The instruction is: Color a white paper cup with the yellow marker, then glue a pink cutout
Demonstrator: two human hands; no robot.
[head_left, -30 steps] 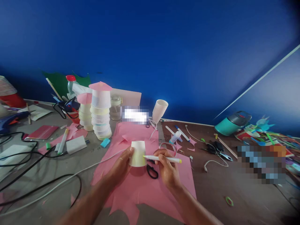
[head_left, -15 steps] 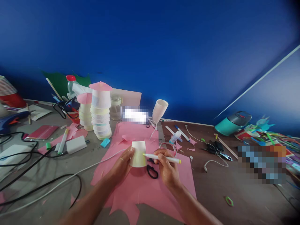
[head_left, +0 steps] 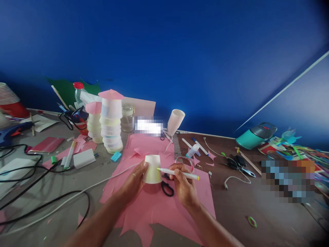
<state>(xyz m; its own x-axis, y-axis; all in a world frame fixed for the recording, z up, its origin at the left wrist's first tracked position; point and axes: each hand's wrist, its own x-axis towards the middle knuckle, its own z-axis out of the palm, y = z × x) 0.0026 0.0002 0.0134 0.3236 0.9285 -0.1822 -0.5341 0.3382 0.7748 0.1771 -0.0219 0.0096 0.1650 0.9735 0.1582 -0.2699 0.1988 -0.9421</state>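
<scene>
- Head view: we have the cup [head_left: 152, 169] upside down at centre over the pink paper [head_left: 138, 206], wide rim toward 6 o'clock. Can't tell if the rim rests or floats.
- Main risk: cup twists. We see the left hand [head_left: 135, 177] bracing one side only, so a hard push on the pen [head_left: 190, 176] from 3 o'clock could turn it and streak ink.
- Wall looks thin; over-squeezing would likely dent it. Yellow patch, if wet, could smear under a sliding finger.
- Snags: scissors [head_left: 167, 189] at 4 o'clock, near the rim; a dropped wrist could knock them. White cable [head_left: 87, 188] runs from 8 o'clock to behind the left fingers; a tug could jog our hold.
- Left: thumb pressed on the cup's 9 o'clock wall. Other fingers mostly hidden; can't tell their spread.
- Right hand [head_left: 183, 187]: thumb and index pinch the pen, nib at the cup's 3 o'clock side, contact too small to confirm. Cup sits between both hands, clear of the right fingers.
</scene>
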